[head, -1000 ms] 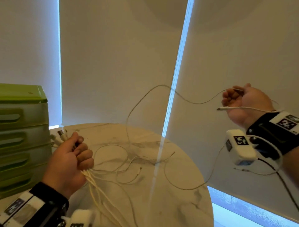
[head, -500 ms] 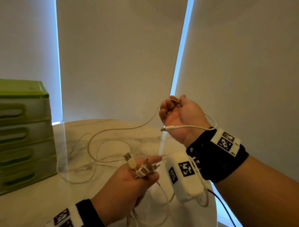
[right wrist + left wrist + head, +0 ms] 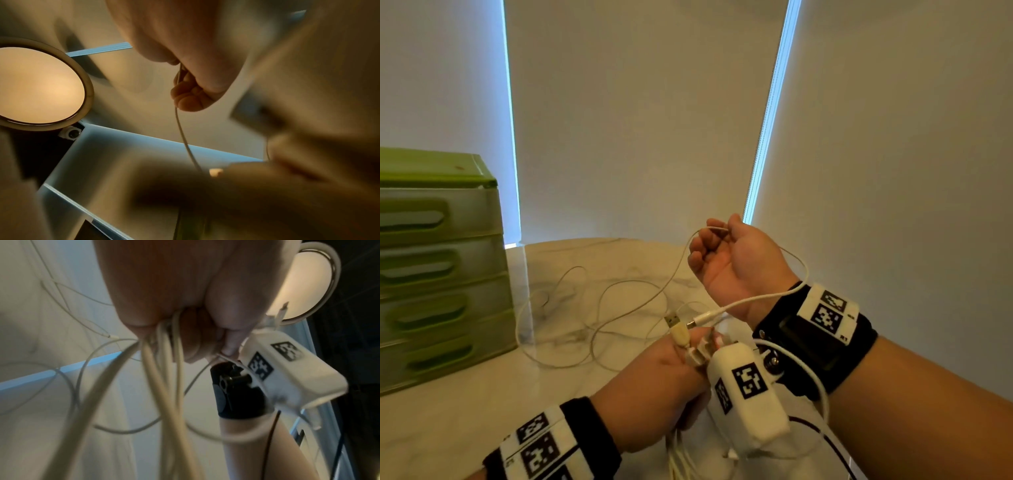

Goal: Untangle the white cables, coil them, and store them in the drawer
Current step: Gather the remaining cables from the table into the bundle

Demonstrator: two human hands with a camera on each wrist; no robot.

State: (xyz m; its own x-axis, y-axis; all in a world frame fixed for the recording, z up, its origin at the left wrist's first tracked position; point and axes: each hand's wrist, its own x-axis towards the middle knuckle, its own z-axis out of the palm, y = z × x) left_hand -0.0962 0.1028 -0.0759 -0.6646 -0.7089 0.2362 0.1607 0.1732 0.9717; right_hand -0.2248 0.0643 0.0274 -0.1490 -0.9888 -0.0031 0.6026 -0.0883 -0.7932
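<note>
At the left edge of the round marble-patterned table (image 3: 482, 404) stands the green plastic four-drawer cabinet (image 3: 441, 270); all of its drawers appear closed, so storage is not yet possible without a free hand.

Across the middle of the table, toward its far edge, lie the loose loops of thin white cables (image 3: 599, 329), overlapping one another. We judge these crossings to be the main hazard: pulling any strand taut from above could draw the loops into a knot instead of freeing them.

Nearer the front edge, our left hand (image 3: 654, 387) is clenched around a bundle of cable ends, with a cream USB plug (image 3: 677, 329) and other connectors protruding above the fist. The left wrist view shows several strands (image 3: 164, 386) hanging below the curled fingers (image 3: 230, 340). If this clench loosens, the sorted ends would drop back into the pile.

To the right, our right hand (image 3: 736, 263) is raised above the table, fingers curled around a single white cable (image 3: 681, 270) that runs down to the loops; its free end with a small plug (image 3: 705, 319) curves behind the wrist and points at the left hand. We judge that this strand may snag on the white wrist-mounted camera housing (image 3: 746, 394), which sits just beside the connectors.
</note>
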